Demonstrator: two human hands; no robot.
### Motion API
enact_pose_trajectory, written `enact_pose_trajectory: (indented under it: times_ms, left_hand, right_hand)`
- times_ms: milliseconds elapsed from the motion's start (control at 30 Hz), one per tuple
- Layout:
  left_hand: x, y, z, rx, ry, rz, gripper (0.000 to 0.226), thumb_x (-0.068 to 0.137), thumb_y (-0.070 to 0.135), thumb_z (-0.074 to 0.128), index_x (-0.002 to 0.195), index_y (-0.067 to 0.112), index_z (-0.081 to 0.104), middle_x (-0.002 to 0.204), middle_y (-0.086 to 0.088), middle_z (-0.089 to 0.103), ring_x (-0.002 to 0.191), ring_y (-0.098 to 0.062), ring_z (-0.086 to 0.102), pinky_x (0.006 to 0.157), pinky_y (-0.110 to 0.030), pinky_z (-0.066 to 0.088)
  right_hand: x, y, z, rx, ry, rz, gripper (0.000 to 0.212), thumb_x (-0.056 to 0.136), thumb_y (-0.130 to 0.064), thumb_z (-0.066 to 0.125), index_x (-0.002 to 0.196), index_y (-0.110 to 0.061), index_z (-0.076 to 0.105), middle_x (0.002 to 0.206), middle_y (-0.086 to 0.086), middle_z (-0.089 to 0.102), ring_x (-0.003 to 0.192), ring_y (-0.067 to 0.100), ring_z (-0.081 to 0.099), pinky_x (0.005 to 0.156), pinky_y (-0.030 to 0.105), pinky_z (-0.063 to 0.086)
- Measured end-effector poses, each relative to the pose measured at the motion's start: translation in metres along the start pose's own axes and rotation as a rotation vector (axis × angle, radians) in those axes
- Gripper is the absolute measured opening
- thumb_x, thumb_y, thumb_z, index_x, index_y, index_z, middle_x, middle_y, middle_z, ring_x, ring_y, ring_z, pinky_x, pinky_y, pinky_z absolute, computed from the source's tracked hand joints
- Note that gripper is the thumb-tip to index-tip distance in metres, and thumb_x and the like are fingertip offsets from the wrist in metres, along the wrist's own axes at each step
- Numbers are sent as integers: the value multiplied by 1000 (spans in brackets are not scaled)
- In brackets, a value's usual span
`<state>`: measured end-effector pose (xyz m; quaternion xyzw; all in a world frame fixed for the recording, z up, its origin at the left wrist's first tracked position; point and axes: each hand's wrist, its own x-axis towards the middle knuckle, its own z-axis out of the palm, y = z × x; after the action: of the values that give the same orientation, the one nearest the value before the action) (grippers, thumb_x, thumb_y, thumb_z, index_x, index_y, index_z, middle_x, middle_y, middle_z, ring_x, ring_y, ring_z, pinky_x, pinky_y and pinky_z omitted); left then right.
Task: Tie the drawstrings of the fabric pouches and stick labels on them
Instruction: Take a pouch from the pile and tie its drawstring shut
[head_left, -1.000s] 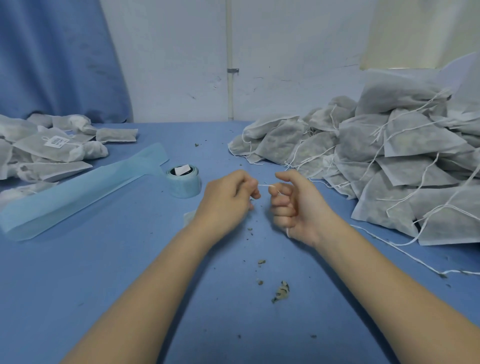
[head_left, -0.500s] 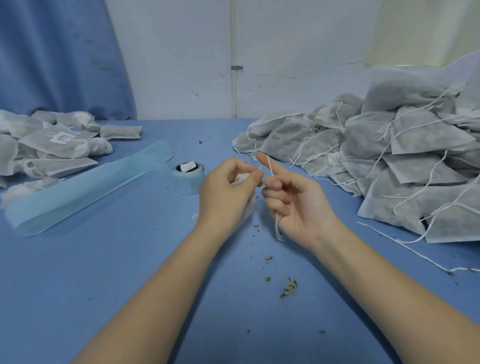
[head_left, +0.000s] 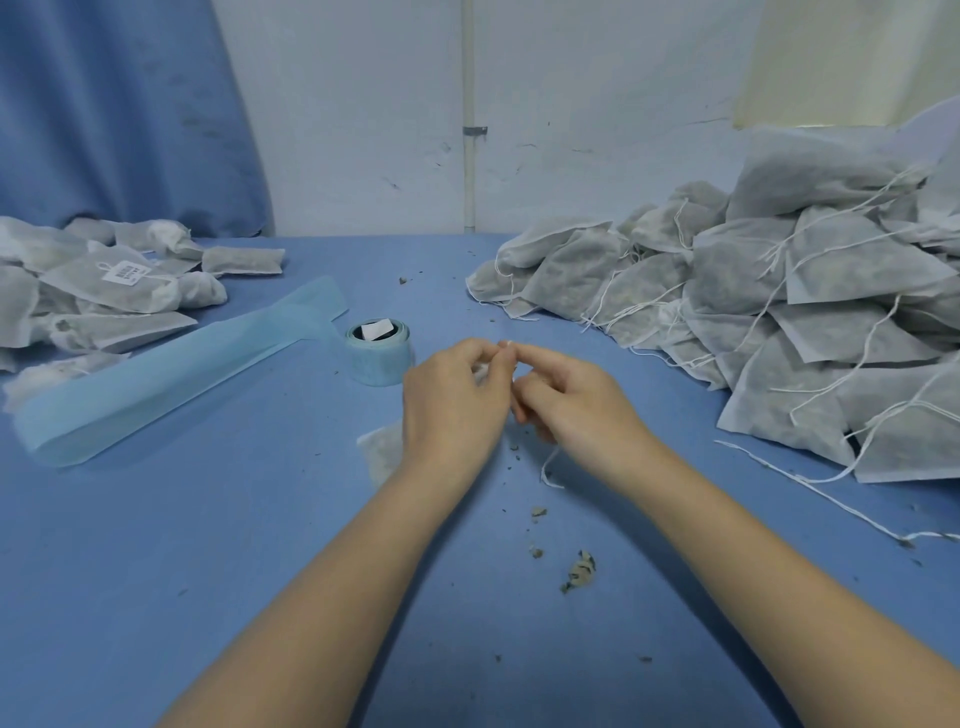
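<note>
My left hand (head_left: 454, 402) and my right hand (head_left: 574, 402) meet at the fingertips over the middle of the blue table (head_left: 208, 545). Between them they grip a small white fabric pouch (head_left: 382, 452), mostly hidden under my left hand, and its white drawstring (head_left: 549, 467), whose loose end hangs below my right hand onto the table. A roll of labels (head_left: 378, 352) with a light blue backing strip (head_left: 171, 371) stands just left of my hands.
A big heap of grey pouches with loose strings (head_left: 769, 312) fills the right side. A smaller pile of tied pouches, one bearing a white label (head_left: 126, 273), lies at the left. Dried herb crumbs (head_left: 579, 569) dot the table near me.
My hands have closed together again, fingertips touching. My right index finger, raised with the string half a second ago, has curled back down.
</note>
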<state>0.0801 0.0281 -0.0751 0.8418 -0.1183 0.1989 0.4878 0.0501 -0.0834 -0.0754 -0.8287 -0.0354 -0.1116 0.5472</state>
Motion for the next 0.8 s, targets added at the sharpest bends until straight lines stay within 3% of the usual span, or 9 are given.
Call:
enact_pose_trajectory:
  times_ms: [167, 233, 300, 367, 467, 567, 633, 700, 800]
  left_hand:
    - [-3, 2, 5, 36, 25, 29, 23, 94, 28, 53, 87, 14, 69, 82, -2, 71, 79, -16, 58, 64, -21, 33]
    - [-2, 3, 5, 4, 28, 12, 21, 93, 28, 54, 83, 16, 68, 80, 0, 71, 75, -12, 56, 62, -17, 32]
    - [-1, 5, 2, -69, 23, -33, 21, 92, 29, 55, 73, 23, 63, 72, 7, 68, 66, -1, 55, 61, -8, 35]
    - [0, 5, -2, -138, 18, -66, 25, 92, 29, 56, 67, 31, 59, 62, 15, 63, 61, 9, 55, 59, 0, 34]
    - [1, 3, -5, -261, -13, -108, 24, 90, 29, 59, 66, 32, 62, 54, 20, 62, 60, 15, 54, 57, -1, 36]
    - [-1, 3, -7, -399, -110, -122, 20, 90, 24, 61, 71, 28, 66, 56, 22, 63, 57, 11, 56, 56, -2, 37]
    - [-2, 4, -11, -480, -236, -119, 20, 91, 20, 60, 73, 24, 69, 57, 19, 64, 59, 9, 58, 59, -4, 40]
    - [-3, 3, -15, -416, -328, -94, 21, 90, 24, 61, 72, 28, 70, 58, 16, 63, 59, 7, 57, 60, -5, 40]
    - [-2, 1, -14, -237, -314, -42, 26, 88, 30, 62, 64, 35, 68, 58, 13, 63, 59, 6, 54, 58, -7, 39]
  right_hand:
    - [-2, 2, 0, -68, 168, -30, 24, 87, -9, 51, 100, -25, 63, 51, -13, 58, 48, -1, 48, 52, 8, 36]
    - [-3, 3, 1, -93, 254, -28, 6, 88, -15, 57, 87, -19, 53, 68, -4, 67, 61, -2, 53, 59, 13, 35]
    - [-1, 6, 0, -105, 289, -3, 19, 88, -24, 63, 79, -21, 46, 76, -1, 67, 73, 2, 57, 63, 20, 34]
    - [1, 6, -3, -30, 255, 82, 14, 85, -34, 67, 85, -25, 56, 61, -12, 61, 61, -3, 55, 61, 22, 37]
    - [3, 10, -8, 152, 160, 217, 21, 82, -37, 71, 91, -19, 72, 49, -19, 53, 43, -2, 45, 53, 18, 34]
    - [4, 9, -12, 243, 108, 228, 26, 80, -35, 73, 88, -10, 77, 48, -11, 39, 44, 7, 31, 44, 17, 30]
    - [3, 6, -15, 243, 95, 207, 19, 79, -32, 73, 78, -14, 77, 46, -13, 39, 42, 6, 29, 43, 15, 30]
    - [2, 4, -17, 224, 82, 200, 16, 80, -28, 73, 68, -18, 74, 41, -16, 40, 38, 3, 29, 40, 12, 28]
    - [4, 5, -20, 260, 114, 255, 23, 75, -23, 78, 54, -19, 68, 48, -9, 38, 41, 6, 28, 39, 14, 27]
